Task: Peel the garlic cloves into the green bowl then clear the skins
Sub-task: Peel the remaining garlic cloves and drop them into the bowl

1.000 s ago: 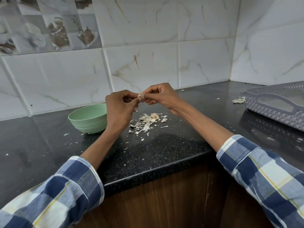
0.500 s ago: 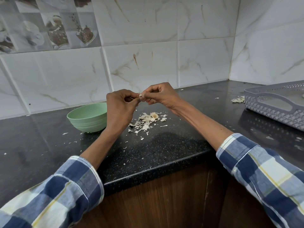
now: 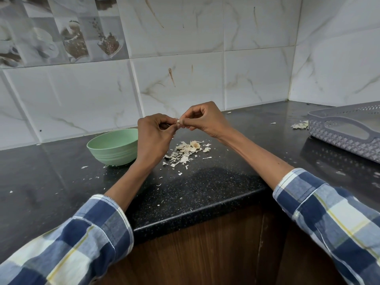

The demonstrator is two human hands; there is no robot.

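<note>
**Clove pinched between both hands, bowl to the left**

Left of centre: bowl (image 3: 112, 148), green, upright on the counter (image 3: 205, 188), just left of the left wrist. Contents hidden by the near wall; cannot tell what lies inside.

At centre: left hand (image 3: 153, 138), raised above the counter, back toward the camera, fingers curled in, thumb and fingertips closed on the left end of the clove (image 3: 178, 122). Forearm rising from the lower left of the frame, sleeve pushed back.

Between the two hands, slightly above centre: the clove itself, a small pale bit mostly covered by fingertips. Long axis apparently running left to right, hand to hand, though too little showing to be sure. How much skin remains: cannot tell.

Right of that: right hand (image 3: 205, 120), a little higher in the frame than the left, fingers bent and pinching the clove's right end, wrist angled down to the right.

Directly under the hands, lower in the frame: skins (image 3: 188, 152), a loose pile with flakes scattered around it, apart from the bowl.

Far right: grey tray (image 3: 345, 128), with a few more scraps beside its left corner.

Judgement: peeling step in hand; drop into the bowl likely a short carry leftward, left hand nearer. Clearing of skins not yet begun.
</note>
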